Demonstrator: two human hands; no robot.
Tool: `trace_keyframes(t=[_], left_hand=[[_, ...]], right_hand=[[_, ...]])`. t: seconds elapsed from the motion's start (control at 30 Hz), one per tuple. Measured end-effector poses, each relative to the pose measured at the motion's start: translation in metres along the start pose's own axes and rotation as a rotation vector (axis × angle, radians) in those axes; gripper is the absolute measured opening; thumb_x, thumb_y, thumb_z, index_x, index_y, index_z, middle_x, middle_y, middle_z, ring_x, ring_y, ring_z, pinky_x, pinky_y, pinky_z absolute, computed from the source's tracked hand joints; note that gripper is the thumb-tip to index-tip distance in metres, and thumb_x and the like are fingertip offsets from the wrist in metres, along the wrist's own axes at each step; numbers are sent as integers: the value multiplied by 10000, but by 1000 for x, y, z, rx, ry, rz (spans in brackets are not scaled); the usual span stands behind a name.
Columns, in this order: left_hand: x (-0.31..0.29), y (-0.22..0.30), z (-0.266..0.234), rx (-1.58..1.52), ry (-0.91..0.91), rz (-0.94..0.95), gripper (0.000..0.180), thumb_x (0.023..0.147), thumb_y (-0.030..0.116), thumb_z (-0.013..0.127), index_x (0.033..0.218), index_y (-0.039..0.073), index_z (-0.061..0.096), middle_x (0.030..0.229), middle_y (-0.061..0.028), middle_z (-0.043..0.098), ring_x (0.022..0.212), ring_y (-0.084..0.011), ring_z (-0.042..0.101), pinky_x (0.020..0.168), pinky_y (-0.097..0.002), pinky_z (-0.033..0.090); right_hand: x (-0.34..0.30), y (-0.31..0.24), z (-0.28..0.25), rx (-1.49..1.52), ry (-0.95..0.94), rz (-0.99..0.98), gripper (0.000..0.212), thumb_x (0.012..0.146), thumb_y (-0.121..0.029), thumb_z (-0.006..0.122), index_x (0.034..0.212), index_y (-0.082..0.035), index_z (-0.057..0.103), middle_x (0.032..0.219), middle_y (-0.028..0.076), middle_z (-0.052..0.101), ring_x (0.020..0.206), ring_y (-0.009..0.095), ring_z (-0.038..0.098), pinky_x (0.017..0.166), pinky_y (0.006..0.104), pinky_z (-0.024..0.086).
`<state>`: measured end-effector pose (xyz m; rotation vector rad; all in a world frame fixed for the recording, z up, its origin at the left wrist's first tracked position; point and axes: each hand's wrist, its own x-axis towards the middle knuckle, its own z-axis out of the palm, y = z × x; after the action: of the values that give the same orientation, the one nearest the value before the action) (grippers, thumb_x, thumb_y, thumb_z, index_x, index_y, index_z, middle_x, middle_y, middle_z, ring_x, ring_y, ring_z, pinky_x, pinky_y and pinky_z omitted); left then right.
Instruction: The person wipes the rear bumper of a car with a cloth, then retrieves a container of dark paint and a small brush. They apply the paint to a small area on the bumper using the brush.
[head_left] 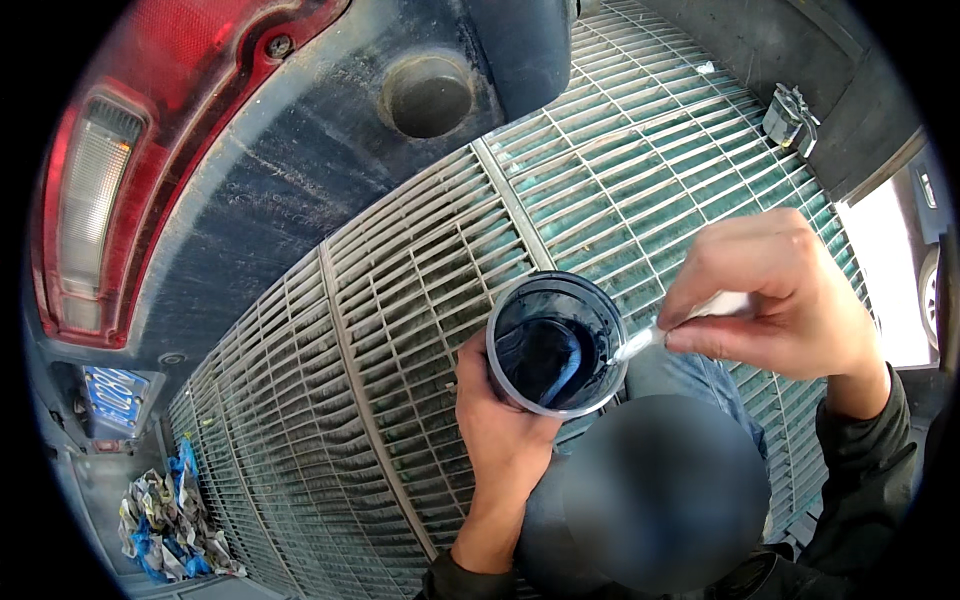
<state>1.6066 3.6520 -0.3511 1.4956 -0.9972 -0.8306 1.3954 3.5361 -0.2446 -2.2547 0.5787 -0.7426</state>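
Note:
My left hand [505,435] is wrapped around the near left side of a clear plastic cup [547,287]. Dark blue-black liquid, paint-like, lies inside the cup [532,360] and coats its inner wall; a curved lighter blue band shows on it. Thumb and fingers of my right hand [775,295] pinch a slim white piece [640,342], whose exact kind I cannot make out. Its tip reaches the right rim of the cup. Part of the piece is hidden in the fingers.
A vehicle's dark bumper [300,200] and red tail light [200,60] stand at upper left. Slatted metal grating [420,330] forms the floor. Crumpled paper and blue plastic [170,520] lie at lower left. A small container [788,118] stands by the far right wall.

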Motion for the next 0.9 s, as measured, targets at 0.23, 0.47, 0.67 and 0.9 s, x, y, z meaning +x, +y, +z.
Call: trace_keyframes(t=[0.23,0.47,0.67,0.9], left_hand=[[3,-6,2,-176,-2,32,664,664,111,872,1216,-10,524,1119,-112,634,1031,-181,624,921,-302,483],[2,3,-4,-45,-8,57,681,668,120,883,1223,-2,508,1128,-108,641,1042,-175,630,932,-303,488],[2,0,-1,-243,-19,51,690,671,127,885,1231,-6,504,1143,-111,632,1062,-181,625,943,-303,482],[2,-2,-1,-231,-3,75,729,652,161,895,1243,-5,501,1139,-113,637,1057,-186,629,940,-312,484]], right_hand=[[9,-1,-2,126,100,3,88,791,-92,781,845,-48,728,786,64,715,693,132,665,622,256,514],[37,-10,-25,-98,453,-73,183,891,-141,716,1042,-39,697,936,81,710,818,120,674,719,233,529],[58,-5,-37,-308,552,-152,226,867,-135,746,1072,-49,710,979,65,717,846,106,672,749,221,536],[78,-7,-36,-35,535,-231,97,872,-8,714,958,31,693,880,98,725,783,91,656,708,222,522]])
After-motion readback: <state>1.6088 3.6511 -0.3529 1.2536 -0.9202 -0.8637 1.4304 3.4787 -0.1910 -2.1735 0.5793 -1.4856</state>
